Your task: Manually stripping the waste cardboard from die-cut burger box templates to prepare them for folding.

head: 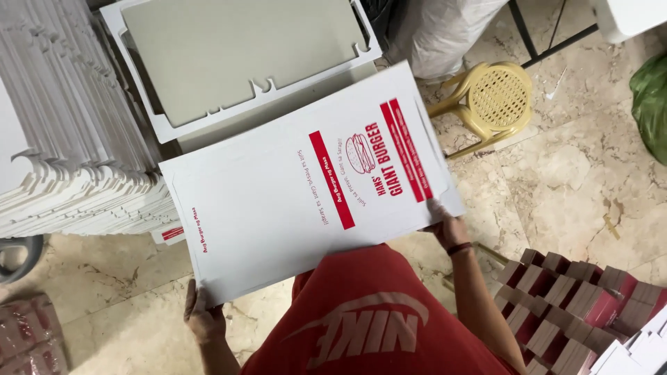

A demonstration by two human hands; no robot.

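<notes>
At the far left of the frame a tall stack of white blanks (66,139) leans in fanned layers, its top and left side cut off by the frame edge. Below it, in the lower left corner, a red-patterned bundle (28,344) is only partly in view and hard to make out.

The left hand (203,316) grips the lower left corner of a large flat white box sheet (278,201), fingers curled under the edge so only the back of the hand shows. The sheet fills the middle of the frame, held just above a red shirt (368,326). Its long axis runs from lower left to upper right, tilted upward toward the right. Two red bars and a red burger drawing sit on its right half, with a small red line of print near the left edge.

Behind it, at upper centre, a grey die-cut board (243,59) lies flat in a white frame, partly covered by the sheet.

The right hand (448,226) pinches the sheet's lower right edge, thumb on top, fingers hidden beneath.

Right of that, a yellow stool (490,97) stands on the marble floor (577,180). In the lower right corner, stacked red-and-white folded boxes (577,305) are cut off by the frame.
</notes>
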